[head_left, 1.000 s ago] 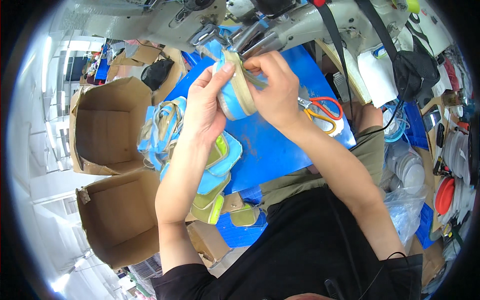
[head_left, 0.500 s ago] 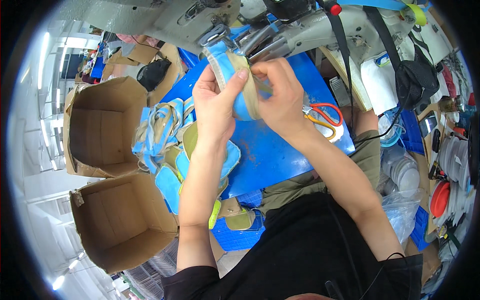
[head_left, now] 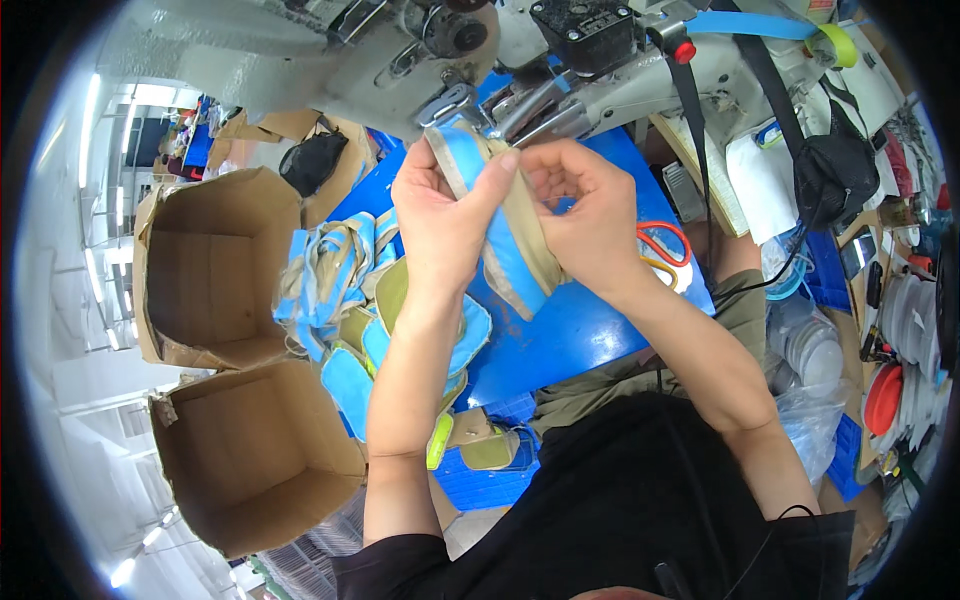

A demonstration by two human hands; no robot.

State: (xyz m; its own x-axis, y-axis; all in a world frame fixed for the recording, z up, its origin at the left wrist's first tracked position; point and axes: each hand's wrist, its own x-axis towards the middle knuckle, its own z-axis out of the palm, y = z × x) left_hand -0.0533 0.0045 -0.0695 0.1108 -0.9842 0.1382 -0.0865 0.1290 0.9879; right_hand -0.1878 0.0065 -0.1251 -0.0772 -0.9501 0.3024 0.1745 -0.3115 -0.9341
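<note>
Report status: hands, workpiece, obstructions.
Left hand pinching blue-and-beige fabric strip; right hand curled at its beige side, grip unclear. Strip's upper end at sewing machine. Scissors beside right wrist, apart from strip.

1. Left hand (head_left: 442,228) and right hand (head_left: 592,222): two bare hands.
2. Blue-and-beige fabric band (head_left: 512,260) between them: one.
3. Red-and-yellow-handled scissors (head_left: 685,239): one pair.
4. Large open cardboard boxes (head_left: 245,445): two.
5. Blue tabletop (head_left: 590,335): one.
6. Heap of blue-and-beige straps (head_left: 335,270): one; overlapping straps, too tangled to count.
7. Red push button (head_left: 685,52): one.
8. Black hanging pouch (head_left: 838,182), at right: one.
</note>
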